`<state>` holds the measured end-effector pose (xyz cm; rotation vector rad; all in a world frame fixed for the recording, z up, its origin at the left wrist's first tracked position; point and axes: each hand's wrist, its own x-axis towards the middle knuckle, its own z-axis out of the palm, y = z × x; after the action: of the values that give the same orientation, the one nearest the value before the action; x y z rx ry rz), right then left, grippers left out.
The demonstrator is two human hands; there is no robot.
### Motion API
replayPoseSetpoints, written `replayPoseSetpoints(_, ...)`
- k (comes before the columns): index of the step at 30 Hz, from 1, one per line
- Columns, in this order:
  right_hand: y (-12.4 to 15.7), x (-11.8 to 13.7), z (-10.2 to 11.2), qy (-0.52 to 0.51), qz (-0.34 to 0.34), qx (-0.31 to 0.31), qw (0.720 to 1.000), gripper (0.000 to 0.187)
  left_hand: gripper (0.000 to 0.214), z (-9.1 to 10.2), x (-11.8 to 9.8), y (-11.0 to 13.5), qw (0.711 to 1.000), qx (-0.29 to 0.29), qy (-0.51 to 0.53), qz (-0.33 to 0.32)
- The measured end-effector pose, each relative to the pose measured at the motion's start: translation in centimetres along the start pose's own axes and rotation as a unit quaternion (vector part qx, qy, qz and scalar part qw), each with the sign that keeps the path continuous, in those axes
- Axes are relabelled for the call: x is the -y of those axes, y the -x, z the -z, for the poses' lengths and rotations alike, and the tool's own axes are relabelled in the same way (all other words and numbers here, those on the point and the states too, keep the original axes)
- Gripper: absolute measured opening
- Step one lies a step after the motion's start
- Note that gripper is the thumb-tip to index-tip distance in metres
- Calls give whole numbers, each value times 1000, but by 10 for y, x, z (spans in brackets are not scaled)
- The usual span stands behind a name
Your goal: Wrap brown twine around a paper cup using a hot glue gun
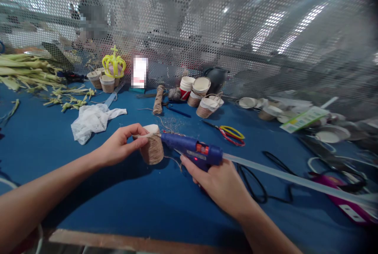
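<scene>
My left hand [125,141] is closed in a pinch at the rim of a twine-wrapped paper cup [152,152], with a strand of twine between its thumb and fingers. Whether those fingers also grip the cup wall is hard to see. My right hand [211,181] is wrapped around the handle of a blue hot glue gun [183,145], its small red light lit. The gun's nozzle points left and meets the cup near its upper edge. A long translucent glue stick [265,171] sticks out of the gun's back. Loose twine trails below the nozzle.
Behind the cup lie a twine bundle [158,99], crumpled white cloth [93,122] and scissors [230,134]. Several wrapped cups [206,106] stand near the perforated metal screen [177,17]. Black cable [260,191] and a magenta power strip [345,199] are at right; dried husks [26,69] at left.
</scene>
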<state>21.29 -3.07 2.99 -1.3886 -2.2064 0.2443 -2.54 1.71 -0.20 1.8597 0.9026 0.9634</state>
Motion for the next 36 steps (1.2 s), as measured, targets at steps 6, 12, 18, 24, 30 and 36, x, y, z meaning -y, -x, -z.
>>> replayPoseSetpoints(6,1,-2,-3,-12,-10,0,1000,23,18,1,2,-1,1000,8,18,-3)
replayPoseSetpoints(12,3,0,3,-18,-50,17,998,28,16,3,2,-1,1000,13,23,-3)
replayPoseSetpoints(18,-1,-2,0,-32,-82,4,996,27,17,4,1,-2,999,24,42,3)
replayPoseSetpoints(24,-3,6,2,-33,-71,-12,997,22,17,5,4,-1,999,30,32,-3)
replayPoseSetpoints(30,-1,-3,5,44,16,29,998,28,18,5,4,-1,999,27,27,-3)
replayPoseSetpoints(36,0,2,3,23,5,25,999,25,18,5,1,-1,999,25,22,-3)
